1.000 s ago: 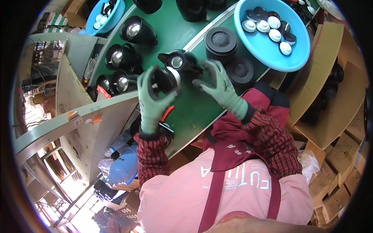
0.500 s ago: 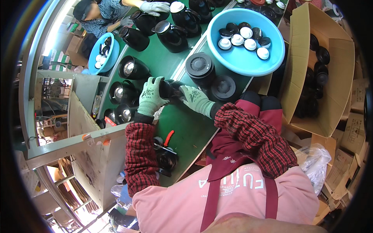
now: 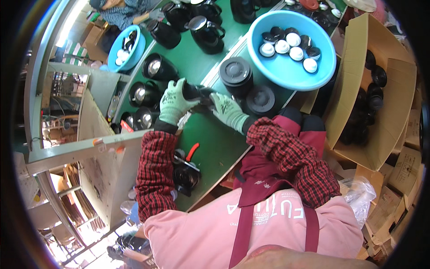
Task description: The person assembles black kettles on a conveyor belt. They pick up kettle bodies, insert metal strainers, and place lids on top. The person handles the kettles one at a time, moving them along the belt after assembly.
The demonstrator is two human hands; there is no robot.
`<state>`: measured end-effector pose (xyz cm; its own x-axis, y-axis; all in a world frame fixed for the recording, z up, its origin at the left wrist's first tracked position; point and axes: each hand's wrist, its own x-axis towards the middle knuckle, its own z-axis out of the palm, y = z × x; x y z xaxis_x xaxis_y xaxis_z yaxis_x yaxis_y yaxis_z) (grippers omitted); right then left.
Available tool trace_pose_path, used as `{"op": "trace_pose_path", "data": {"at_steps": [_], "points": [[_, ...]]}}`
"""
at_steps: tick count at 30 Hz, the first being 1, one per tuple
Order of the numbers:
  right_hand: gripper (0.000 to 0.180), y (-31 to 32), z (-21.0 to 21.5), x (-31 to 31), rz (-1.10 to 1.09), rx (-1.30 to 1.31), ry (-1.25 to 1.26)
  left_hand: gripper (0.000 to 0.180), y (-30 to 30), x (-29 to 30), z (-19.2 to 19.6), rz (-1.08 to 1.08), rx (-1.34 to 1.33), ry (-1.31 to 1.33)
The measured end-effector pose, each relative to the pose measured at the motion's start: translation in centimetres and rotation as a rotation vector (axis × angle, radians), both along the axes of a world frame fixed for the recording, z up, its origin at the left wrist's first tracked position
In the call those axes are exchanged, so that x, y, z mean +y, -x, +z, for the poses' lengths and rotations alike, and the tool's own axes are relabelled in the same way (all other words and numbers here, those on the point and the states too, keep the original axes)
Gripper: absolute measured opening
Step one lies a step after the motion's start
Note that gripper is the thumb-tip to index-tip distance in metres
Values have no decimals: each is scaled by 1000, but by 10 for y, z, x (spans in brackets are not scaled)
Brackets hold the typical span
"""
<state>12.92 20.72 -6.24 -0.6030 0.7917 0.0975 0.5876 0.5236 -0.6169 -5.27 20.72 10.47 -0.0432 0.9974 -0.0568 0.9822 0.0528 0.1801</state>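
Observation:
A dark, glossy black plastic part is held between my two gloved hands above the green work surface. My left hand grips its left side, with the thumb underneath and the fingers over the top. On the other side, my right hand closes its fingers on the part's right end. My hands and blur hide its full shape. Just beyond my right hand stand a stack of round black caps and another round black cap. Left of my hands, black jugs with silvery insides lie in a row.
A large blue basin of black-and-white lids sits at the far right. Beside it stands a cardboard box of black parts. Upright black jugs and a co-worker's sleeve are farther off. Near my left forearm lies a red-handled tool.
The whole view has shifted slightly. Both my hands keep hold of the black part, which seems a little tilted. The co-worker's gloved hand has moved back from the jug tops.

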Motion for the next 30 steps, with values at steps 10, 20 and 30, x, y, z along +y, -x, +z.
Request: {"op": "trace_pose_path", "data": {"at_steps": [10,20,30], "points": [[59,-6,21,1,36,-38,4,90,-9,5,8,-44,123,240],[62,-3,14,-1,22,-37,-14,87,-17,11,10,110,140,281],[59,0,-2,-5,-7,103,-190,82,6,4,-7,-66,14,58]]}}
